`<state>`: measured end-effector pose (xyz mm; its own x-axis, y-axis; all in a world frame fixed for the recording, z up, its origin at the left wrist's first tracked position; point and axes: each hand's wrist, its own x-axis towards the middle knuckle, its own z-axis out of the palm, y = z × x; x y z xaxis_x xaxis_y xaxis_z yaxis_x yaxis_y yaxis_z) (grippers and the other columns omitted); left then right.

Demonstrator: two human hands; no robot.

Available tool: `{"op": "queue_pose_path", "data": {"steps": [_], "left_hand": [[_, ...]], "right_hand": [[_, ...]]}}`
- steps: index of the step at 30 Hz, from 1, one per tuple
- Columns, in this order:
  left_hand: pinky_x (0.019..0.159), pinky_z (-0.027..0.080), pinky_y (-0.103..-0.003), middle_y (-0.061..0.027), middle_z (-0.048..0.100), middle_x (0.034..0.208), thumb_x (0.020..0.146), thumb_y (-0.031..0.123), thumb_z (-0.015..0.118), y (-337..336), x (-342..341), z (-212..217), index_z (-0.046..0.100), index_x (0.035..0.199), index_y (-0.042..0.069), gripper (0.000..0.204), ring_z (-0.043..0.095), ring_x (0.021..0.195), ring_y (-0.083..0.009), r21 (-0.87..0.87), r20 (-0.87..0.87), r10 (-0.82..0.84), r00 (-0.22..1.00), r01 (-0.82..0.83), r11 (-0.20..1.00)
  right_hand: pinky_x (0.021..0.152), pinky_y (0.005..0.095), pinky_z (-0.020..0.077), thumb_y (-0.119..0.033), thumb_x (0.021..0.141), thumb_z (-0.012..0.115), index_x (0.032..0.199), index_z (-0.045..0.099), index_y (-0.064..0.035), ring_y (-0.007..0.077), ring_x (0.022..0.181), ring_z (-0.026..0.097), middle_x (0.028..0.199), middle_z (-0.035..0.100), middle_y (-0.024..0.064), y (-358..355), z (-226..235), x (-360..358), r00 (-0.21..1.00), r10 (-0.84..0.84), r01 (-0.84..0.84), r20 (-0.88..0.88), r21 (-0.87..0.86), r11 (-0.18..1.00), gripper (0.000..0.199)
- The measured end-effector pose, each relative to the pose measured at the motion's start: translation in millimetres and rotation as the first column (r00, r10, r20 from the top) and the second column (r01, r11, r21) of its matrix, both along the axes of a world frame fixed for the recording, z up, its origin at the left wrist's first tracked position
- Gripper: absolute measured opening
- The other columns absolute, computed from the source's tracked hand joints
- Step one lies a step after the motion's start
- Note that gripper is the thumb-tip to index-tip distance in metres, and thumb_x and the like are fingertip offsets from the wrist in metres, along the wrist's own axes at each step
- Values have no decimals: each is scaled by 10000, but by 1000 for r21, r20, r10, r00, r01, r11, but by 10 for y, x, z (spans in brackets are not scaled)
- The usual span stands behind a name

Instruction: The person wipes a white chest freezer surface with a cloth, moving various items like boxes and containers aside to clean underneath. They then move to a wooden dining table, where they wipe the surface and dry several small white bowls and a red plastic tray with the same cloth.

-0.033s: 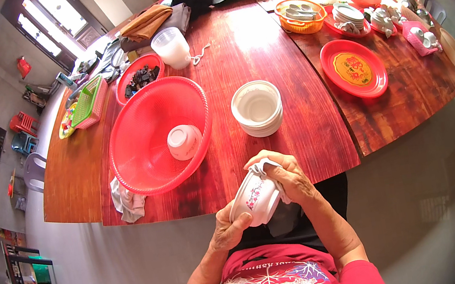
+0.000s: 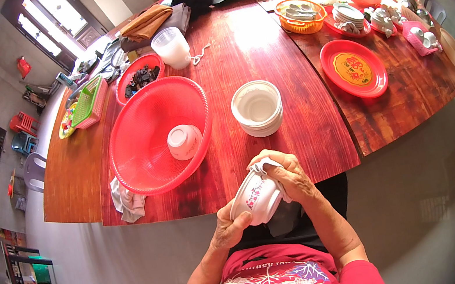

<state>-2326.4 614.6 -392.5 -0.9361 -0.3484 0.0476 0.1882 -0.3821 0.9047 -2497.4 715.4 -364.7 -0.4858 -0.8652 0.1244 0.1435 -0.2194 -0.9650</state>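
Note:
A white bowl (image 2: 257,197) with a pink flower print is tilted on its side just off the table's near edge. My left hand (image 2: 231,225) grips its lower left rim, with the thumb on the outer wall. On the other side, my right hand (image 2: 286,175) is closed on a pale cloth (image 2: 271,166) pressed against the bowl's foot. Beyond my hands stands a stack of white bowls (image 2: 257,105). To the left a large red plastic basket (image 2: 140,125) contains one white bowl (image 2: 183,142), lying upside down.
A crumpled cloth (image 2: 128,201) hangs at the table's front edge. Farther back are a red bowl of dark pieces (image 2: 156,63), a translucent tub (image 2: 171,50) and a green basket (image 2: 87,103). On the right are a red tray (image 2: 376,81), an orange basket of spoons (image 2: 292,26) and stacked dishes (image 2: 348,13).

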Motion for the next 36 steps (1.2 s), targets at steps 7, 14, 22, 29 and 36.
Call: {"op": "queue_pose_path", "data": {"steps": [7,14,22,29,36], "left_hand": [[923,436,-285,-49,623,1076,709,48,778,-223,-180,345,559,1194,3,534,548,1050,-110,-196,212,-271,939,312,930],[887,467,-323,-56,624,1074,711,45,767,-129,-112,170,571,1155,34,485,564,1032,-125,-671,225,56,973,113,733],[885,481,-326,-27,636,1059,508,-83,834,-98,-80,127,618,1119,33,659,581,1003,-120,-93,19,89,996,-87,992],[1021,408,-429,-98,507,1292,772,126,700,-55,-265,1,383,1344,47,659,504,1188,-245,530,-130,43,991,32,848],[1076,339,-386,-71,455,1351,850,242,660,-46,-295,-36,341,1379,73,640,443,1254,-208,533,-92,110,990,-45,845]], "right_hand": [[671,362,483,-48,691,625,893,605,-48,266,752,592,793,542,91,35,274,-103,587,-10,-33,-809,-36,999,203],[890,418,416,-198,698,603,926,648,-76,237,976,550,976,563,59,-110,455,548,-29,-206,67,-978,-207,976,262],[843,383,465,-66,708,598,961,620,-61,306,938,599,971,602,110,-157,451,39,751,-67,-76,-657,-187,979,254],[843,295,470,-123,944,469,1139,569,-5,143,960,582,1061,636,111,-278,-19,199,892,-340,390,298,-125,913,249],[959,423,425,-53,745,608,1070,599,24,336,1136,541,1183,570,181,-219,143,340,385,-524,383,-760,-385,840,334]]}}
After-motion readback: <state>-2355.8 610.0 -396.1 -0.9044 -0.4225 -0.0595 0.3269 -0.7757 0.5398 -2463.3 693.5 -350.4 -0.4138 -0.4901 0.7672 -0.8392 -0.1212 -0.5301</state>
